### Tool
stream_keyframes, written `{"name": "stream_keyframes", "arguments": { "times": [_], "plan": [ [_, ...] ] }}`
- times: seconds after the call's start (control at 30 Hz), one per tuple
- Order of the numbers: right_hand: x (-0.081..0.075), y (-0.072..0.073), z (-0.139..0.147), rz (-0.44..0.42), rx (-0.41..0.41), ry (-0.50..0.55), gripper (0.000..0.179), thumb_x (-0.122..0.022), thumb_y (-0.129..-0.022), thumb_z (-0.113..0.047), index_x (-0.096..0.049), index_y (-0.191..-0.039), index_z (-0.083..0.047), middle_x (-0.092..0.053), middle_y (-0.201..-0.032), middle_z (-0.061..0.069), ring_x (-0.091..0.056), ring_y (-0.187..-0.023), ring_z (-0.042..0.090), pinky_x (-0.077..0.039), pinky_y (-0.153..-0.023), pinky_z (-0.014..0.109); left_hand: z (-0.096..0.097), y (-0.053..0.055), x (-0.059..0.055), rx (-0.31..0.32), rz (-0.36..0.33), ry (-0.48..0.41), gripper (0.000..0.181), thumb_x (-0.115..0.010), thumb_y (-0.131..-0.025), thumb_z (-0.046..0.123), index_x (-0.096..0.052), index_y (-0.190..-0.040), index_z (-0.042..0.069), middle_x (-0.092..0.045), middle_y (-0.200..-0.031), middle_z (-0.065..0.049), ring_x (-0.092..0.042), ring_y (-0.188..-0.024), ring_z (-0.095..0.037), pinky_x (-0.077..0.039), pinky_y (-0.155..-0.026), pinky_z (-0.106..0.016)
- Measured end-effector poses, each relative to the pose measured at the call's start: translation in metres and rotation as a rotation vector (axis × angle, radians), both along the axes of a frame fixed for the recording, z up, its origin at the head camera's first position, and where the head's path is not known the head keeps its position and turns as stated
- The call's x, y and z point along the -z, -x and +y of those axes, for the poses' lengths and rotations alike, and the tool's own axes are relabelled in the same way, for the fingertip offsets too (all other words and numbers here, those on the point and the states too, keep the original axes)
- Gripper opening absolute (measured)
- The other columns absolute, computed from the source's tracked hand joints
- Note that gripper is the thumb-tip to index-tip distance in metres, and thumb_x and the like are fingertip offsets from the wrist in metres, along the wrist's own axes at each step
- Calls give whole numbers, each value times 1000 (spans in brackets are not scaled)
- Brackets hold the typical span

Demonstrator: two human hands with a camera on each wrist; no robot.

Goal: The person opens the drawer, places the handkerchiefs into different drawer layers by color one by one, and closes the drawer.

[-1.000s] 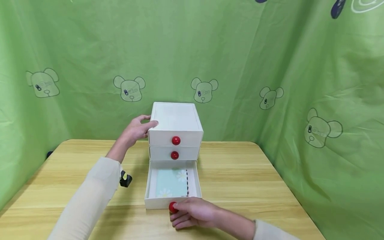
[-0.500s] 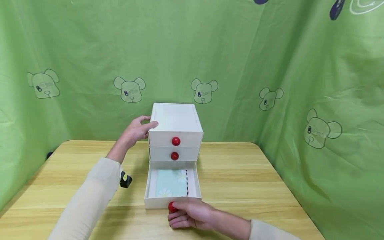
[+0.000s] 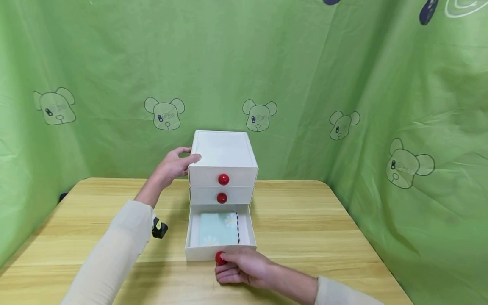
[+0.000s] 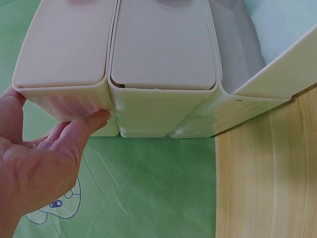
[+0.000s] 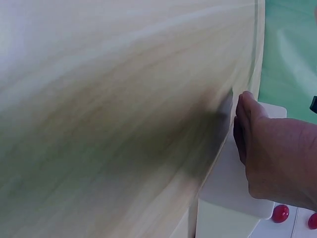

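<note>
A white three-drawer cabinet stands on the table, each drawer with a round red knob. Its bottom drawer is pulled out and holds a pale blue-green notebook-like item with white daisies and a dark binding along its right side. My right hand pinches the bottom red knob between thumb and forefinger, other fingers bent below. On the cabinet's upper left edge rests my left hand, thumb on top, fingers against the side wall. In the right wrist view the hand hides the bottom knob.
The wooden table reaches back to a green curtain with bear-head prints. A small black object with a yellow mark shows beside the left sleeve. The two upper drawers are closed.
The bottom drawer has slid slightly inward, toward the cabinet, with my right hand still pinching its knob. My left hand has stayed on the cabinet's edge.
</note>
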State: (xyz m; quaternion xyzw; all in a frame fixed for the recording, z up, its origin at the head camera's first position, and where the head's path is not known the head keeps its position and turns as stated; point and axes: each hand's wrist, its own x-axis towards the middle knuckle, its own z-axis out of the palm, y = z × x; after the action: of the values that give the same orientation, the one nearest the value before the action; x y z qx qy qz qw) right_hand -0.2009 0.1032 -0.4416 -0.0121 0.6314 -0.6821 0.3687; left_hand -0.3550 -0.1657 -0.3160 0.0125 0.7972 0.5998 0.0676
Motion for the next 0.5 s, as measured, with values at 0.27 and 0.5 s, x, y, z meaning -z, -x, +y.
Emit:
{"name": "stream_keyframes", "arguments": {
  "times": [0.27, 0.5],
  "plan": [
    [0, 14, -3, 12, 48, -8, 36, -55, -104, -16, -56, -128, 11, -72, -109, 26, -75, -96, 28, -61, -92, 41, 0, 0, -1, 6, 1, 0, 81, -66, -98, 41, -24, -161, 13, -55, -141, -20, -56, -128, -34, -48, -111, -44],
    [1, 26, -4, 21, 63, -18, 38, -54, -105, -17, -56, -128, 13, -71, -112, 27, -75, -97, 30, -60, -93, 40, -1, 0, -1, 10, 3, 6, 82, -66, -98, 42, -24, -162, 13, -55, -141, -20, -56, -128, -35, -47, -112, -45]
  ]
}}
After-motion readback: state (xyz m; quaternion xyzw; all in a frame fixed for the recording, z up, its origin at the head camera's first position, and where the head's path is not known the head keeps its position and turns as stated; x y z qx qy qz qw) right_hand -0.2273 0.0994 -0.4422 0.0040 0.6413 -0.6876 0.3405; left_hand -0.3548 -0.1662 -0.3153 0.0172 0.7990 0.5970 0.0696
